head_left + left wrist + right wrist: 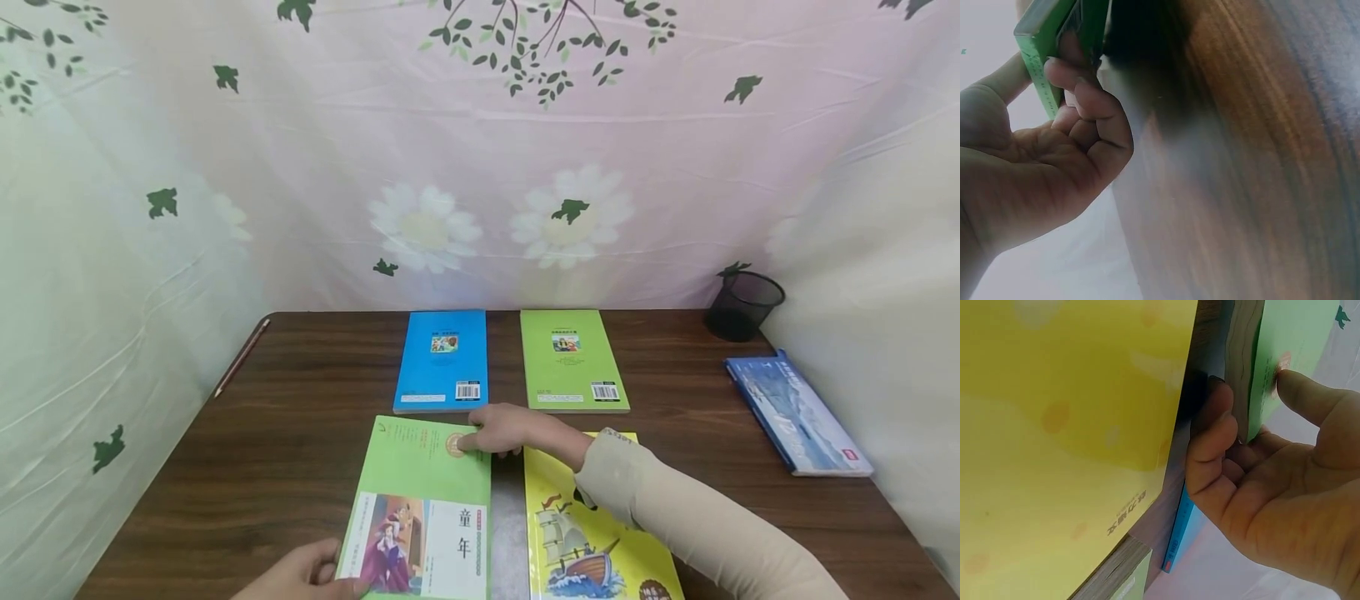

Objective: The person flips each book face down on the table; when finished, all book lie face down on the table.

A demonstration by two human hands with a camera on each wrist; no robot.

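Note:
A green book (420, 475) with an illustrated cover is held by both hands at the front of the table. The left hand (303, 573) grips its lower left edge, thumb on the cover; in the left wrist view its fingers (1107, 119) curl beneath the book (1041, 69). At the top right corner, the right hand (498, 429) pinches the book, its thumb on the cover and fingers underneath, as the right wrist view shows. Under the right forearm lies a yellow book (592, 533) with a sailing ship on it, partly covered by the sleeve.
Behind, a blue book (442, 358) and a light green book (573, 362) lie side by side on the brown table (300, 375). At the right are a blue-and-white book (798, 417) and a black mesh pen holder (742, 308). A pencil (242, 358) lies along the left edge.

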